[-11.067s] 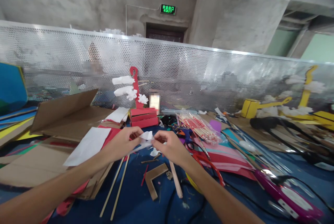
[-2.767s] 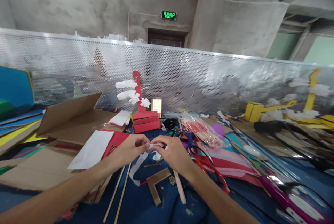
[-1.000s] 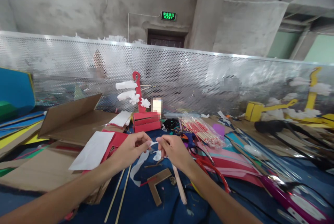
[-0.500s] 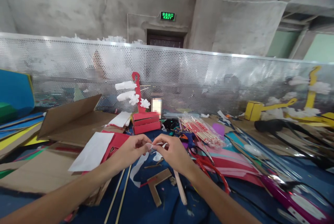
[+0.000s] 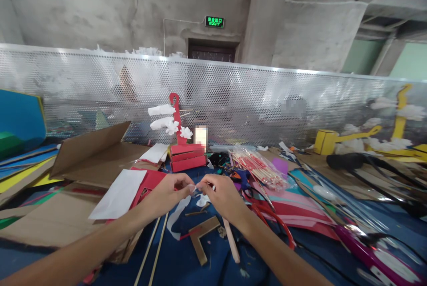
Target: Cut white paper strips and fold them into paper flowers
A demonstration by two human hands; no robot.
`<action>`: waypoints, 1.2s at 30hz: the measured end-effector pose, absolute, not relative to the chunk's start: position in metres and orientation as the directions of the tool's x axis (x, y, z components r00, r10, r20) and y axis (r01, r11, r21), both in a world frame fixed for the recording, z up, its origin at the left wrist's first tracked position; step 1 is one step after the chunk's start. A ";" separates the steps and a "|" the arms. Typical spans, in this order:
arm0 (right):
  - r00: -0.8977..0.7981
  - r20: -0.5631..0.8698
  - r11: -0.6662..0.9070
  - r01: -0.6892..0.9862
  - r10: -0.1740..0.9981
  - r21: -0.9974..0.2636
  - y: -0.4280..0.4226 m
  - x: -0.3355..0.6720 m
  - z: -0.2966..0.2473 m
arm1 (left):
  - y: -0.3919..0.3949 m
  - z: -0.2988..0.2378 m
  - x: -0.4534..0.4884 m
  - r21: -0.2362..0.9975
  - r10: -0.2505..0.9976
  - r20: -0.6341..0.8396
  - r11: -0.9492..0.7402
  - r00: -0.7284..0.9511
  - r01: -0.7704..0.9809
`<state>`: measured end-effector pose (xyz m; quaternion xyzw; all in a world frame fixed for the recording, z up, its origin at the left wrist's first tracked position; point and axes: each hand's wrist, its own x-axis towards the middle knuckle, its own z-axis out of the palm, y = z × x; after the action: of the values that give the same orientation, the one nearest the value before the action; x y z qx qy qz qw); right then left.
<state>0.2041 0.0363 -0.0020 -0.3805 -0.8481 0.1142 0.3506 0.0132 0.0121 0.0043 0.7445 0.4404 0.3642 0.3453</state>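
Close together over the middle of the blue table, both hands pinch at a thin white paper strip (image 5: 178, 215). My left hand (image 5: 178, 188) is closed on it with thumb and forefinger. My right hand (image 5: 215, 188) meets it fingertip to fingertip, pinching the whitish upper end; the exact grip is too small to make out. The strip's loose part curls down onto the table. Below the hands lie a small white scrap (image 5: 202, 200), an L-shaped cardboard piece (image 5: 203, 235) and a pale wooden stick (image 5: 231, 241).
Behind my hands stands a red box (image 5: 188, 161) with a red upright bearing white paper shapes. Cardboard (image 5: 56, 212) and a white sheet (image 5: 116, 195) lie left. At right are bagged sticks (image 5: 256, 166), red-handled pliers (image 5: 278, 221) and a magenta corded tool (image 5: 376, 255).
My fingers have shifted slightly at the strip, the right hand's fingers curling more. The strip still hangs from the hands. Other things stay where they were.
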 end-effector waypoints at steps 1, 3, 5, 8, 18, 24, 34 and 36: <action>-0.470 0.500 0.683 0.570 0.727 -0.457 0.036 0.205 -0.003 | 0.012 0.005 0.013 0.834 0.907 0.241 -0.376 0.346 0.403; -0.477 0.478 0.673 0.579 0.738 -0.461 0.037 0.206 -0.004 | 0.011 0.005 0.013 0.833 0.905 0.247 -0.381 0.346 0.402; -0.482 0.454 0.662 0.576 0.749 -0.479 0.037 0.207 -0.005 | 0.012 0.004 0.013 0.835 0.905 0.247 -0.381 0.347 0.398; -0.506 0.443 0.672 0.522 0.740 -0.525 0.036 0.206 -0.005 | 0.015 -0.001 0.011 0.850 0.908 0.234 -0.364 0.347 0.381; -0.412 0.488 0.638 0.449 0.769 -0.626 0.033 0.206 0.001 | 0.020 -0.003 0.009 0.917 0.938 0.172 -0.264 0.302 0.298; -0.424 0.489 0.647 0.471 0.762 -0.600 0.034 0.208 0.003 | 0.019 -0.002 0.010 0.921 0.934 0.172 -0.265 0.312 0.284; -0.460 0.461 0.649 0.474 0.759 -0.595 0.033 0.208 0.002 | 0.019 -0.003 0.010 0.894 0.918 0.192 -0.309 0.346 0.324; -0.471 0.472 0.662 0.443 0.745 -0.604 0.032 0.207 0.003 | 0.020 -0.006 0.009 0.897 0.922 0.185 -0.299 0.339 0.325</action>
<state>0.2071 0.0324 0.0028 -0.3567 -0.8329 0.2041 0.3707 0.0090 0.0203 -0.0056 0.7141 0.4368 0.3738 0.3994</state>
